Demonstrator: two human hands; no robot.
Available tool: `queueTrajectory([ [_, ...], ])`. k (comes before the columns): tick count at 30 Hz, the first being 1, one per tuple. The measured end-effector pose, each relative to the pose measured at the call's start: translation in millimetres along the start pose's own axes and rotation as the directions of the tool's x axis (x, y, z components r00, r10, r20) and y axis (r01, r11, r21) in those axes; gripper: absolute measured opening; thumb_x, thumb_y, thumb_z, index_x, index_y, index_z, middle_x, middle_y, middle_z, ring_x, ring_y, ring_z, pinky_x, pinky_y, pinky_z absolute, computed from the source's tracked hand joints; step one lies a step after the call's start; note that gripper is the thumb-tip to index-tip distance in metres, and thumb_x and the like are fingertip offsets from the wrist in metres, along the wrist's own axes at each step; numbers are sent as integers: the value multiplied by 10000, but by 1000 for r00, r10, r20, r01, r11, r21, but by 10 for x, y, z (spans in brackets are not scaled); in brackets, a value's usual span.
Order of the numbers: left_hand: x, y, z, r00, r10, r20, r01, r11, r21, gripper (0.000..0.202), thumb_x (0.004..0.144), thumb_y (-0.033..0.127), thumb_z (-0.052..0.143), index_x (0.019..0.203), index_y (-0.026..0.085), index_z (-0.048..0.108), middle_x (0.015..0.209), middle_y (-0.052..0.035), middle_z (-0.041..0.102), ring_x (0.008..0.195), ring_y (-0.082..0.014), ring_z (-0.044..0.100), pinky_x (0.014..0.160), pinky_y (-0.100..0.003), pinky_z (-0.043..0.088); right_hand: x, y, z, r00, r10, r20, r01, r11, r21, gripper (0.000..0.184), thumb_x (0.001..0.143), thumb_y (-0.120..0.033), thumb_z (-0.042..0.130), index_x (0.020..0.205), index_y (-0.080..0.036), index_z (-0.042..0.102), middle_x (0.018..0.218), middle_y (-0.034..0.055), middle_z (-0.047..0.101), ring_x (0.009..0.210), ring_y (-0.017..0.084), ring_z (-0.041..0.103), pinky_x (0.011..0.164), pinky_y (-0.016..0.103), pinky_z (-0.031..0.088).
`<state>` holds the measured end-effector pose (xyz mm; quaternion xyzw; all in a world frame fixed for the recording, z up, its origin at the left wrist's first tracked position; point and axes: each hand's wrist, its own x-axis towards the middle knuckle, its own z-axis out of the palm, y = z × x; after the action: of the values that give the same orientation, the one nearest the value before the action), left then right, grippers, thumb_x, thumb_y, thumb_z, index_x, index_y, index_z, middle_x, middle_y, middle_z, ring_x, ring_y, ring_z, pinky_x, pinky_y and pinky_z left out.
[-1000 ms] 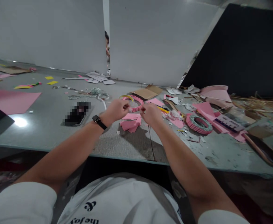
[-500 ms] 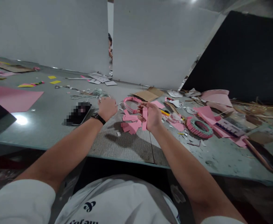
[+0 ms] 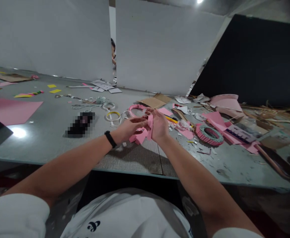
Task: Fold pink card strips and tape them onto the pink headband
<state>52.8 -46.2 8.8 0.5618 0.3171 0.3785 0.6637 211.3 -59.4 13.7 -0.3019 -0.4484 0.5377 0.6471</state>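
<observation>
My right hand (image 3: 160, 127) is closed on a pink paper strip (image 3: 150, 125) that stands upright along its palm. My left hand (image 3: 131, 128) reaches in from the left, its fingertips pinched together at the strip's edge; whatever is between them is too small to make out. Just behind both hands is a ring wrapped in pink paper (image 3: 132, 108), partly covered by my fingers. Under them lie several cut pink paper pieces (image 3: 138, 137). To the left of the ring sit a yellow-cored tape roll (image 3: 113, 116) and a second tape roll (image 3: 108, 106).
A phone (image 3: 80, 124) lies at left, near tangled green-white cord (image 3: 101, 100). On the right are a pleated pink ring with cord (image 3: 209, 135), a yellow cutter (image 3: 171, 119), scraps and a blue-white box (image 3: 239, 133). Grey panels (image 3: 160, 46) stand behind the table.
My left hand has moved right and nearer, from over the tape rolls to the pink strip in my right hand. The rolls are now uncovered. The view has shifted slightly.
</observation>
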Motion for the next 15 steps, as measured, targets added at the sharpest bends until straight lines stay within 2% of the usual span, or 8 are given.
queueTrajectory([
  [3, -1, 9, 4, 1000, -22, 19, 24, 994, -102, 273, 828, 377, 958, 942, 198, 787, 1008, -44, 781, 951, -157, 719, 891, -295, 522, -3, 17, 9, 1000, -14, 12, 15, 999, -30, 529, 808, -723, 683, 1102, -283, 689, 1122, 69, 685, 834, 197, 646, 494, 239, 309],
  [6, 6, 13, 34, 1000, -23, 20, 26, 990, -137, 258, 792, 315, 974, 903, 189, 778, 948, -25, 760, 884, -139, 696, 868, -295, 501, -12, 43, 29, 999, -33, 3, 33, 998, -44, 525, 789, -708, 692, 1098, -284, 688, 1134, 68, 687, 823, 193, 630, 511, 245, 318],
  [11, 13, 8, 101, 1000, -6, 23, 10, 986, -169, 258, 761, 184, 958, 794, 168, 703, 845, 6, 710, 797, -109, 646, 822, -281, 487, -33, 53, 72, 999, -43, -32, 42, 998, -41, 539, 774, -655, 704, 1160, -280, 674, 1199, 87, 714, 905, 212, 645, 620, 268, 481],
  [15, 40, 60, 55, 999, -44, -26, 37, 975, -217, 186, 850, 171, 922, 850, 162, 736, 896, -10, 744, 842, -112, 695, 877, -286, 545, 14, -62, 1, 997, -38, -66, 33, 996, -79, 492, 882, -663, 648, 1177, -271, 676, 1181, 108, 747, 956, 252, 689, 771, 363, 601],
])
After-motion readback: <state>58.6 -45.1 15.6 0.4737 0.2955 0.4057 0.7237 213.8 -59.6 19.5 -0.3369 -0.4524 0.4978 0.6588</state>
